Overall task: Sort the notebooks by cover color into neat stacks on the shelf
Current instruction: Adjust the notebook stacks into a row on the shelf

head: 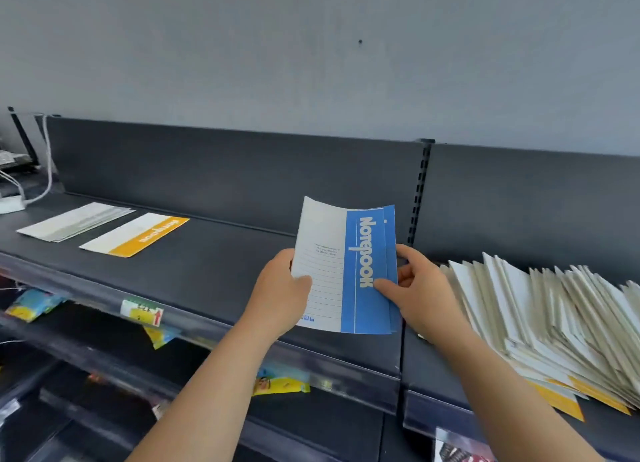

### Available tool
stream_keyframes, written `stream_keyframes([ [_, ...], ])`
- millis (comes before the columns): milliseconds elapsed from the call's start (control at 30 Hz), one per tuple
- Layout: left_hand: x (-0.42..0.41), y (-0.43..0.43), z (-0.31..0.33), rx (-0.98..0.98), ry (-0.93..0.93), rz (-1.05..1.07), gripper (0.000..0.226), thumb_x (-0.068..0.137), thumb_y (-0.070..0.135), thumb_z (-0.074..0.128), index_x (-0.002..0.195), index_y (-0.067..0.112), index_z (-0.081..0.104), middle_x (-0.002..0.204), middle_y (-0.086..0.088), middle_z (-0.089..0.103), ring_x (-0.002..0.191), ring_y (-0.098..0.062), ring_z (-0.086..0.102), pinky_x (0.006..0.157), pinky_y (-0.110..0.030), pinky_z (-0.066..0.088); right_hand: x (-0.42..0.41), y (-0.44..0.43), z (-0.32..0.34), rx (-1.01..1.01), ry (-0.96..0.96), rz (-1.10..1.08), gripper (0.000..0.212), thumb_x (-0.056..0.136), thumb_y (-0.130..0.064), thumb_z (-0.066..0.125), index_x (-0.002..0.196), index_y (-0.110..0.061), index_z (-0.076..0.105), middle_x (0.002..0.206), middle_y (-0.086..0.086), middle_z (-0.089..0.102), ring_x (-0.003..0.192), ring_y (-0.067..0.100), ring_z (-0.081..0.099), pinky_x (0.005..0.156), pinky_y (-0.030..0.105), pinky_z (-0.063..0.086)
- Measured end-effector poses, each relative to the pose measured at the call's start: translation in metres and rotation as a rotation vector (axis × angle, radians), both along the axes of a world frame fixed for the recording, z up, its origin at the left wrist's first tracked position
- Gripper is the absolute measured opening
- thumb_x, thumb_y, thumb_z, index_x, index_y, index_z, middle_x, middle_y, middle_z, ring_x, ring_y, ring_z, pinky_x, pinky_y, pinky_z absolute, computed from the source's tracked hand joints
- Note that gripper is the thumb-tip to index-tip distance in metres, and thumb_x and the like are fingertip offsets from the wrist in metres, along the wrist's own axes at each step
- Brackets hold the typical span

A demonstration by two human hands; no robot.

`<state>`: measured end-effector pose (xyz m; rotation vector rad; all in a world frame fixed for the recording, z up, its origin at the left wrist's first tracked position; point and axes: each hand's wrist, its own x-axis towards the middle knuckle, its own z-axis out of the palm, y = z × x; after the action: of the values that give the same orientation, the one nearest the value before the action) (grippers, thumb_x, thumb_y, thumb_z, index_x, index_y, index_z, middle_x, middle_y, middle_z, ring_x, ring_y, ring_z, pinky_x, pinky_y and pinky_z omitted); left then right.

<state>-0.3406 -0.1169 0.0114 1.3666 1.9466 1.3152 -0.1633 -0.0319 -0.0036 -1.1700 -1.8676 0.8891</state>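
Pinched at both side edges, thumbs on the cover, by left hand [282, 288] and right hand [415, 288]: two blue notebooks [367, 271], held over the dark shelf [207, 271], with an orange notebook [138, 234] and a greenish stack [76, 221] lying flat well to the left, and a slumped fan of notebooks [554, 316] just right.

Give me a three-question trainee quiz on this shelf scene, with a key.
1. True or false: only the right hand grips the blue notebook.
2. The fanned unsorted pile lies: A) left of the hands; B) right of the hands; C) on a lower shelf.
3. Fill in: the lone notebook beside the pale stack has a ____ band.
Key: 1 false, the left hand grips it too; 2 B; 3 orange.
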Motion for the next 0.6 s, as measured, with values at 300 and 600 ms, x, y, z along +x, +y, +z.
stream_keyframes([
  [300,-0.129,-0.038,-0.01,-0.048,0.074,0.108,0.028,0.094,0.007,0.046,0.116,0.021,0.057,0.11,0.01,0.061,0.096,-0.009,0.057,0.056,-0.01,0.038,-0.137,-0.023,-0.015,-0.053,0.01,0.104,0.057,0.084,-0.021,0.068,0.134,-0.03,0.042,0.09,-0.006,0.065,0.084,0.009,0.063,0.068,0.027,0.052],
  [600,-0.22,-0.032,-0.029,-0.107,0.079,0.217,0.031,0.093,0.004,0.046,0.118,0.019,0.057,0.115,0.006,0.062,0.1,-0.012,0.056,0.06,-0.014,0.042,-0.235,-0.01,-0.027,-0.085,-0.028,0.19,0.058,0.084,-0.022,0.067,0.136,-0.027,0.041,0.089,-0.006,0.065,0.082,0.005,0.063,0.061,0.021,0.049],
])
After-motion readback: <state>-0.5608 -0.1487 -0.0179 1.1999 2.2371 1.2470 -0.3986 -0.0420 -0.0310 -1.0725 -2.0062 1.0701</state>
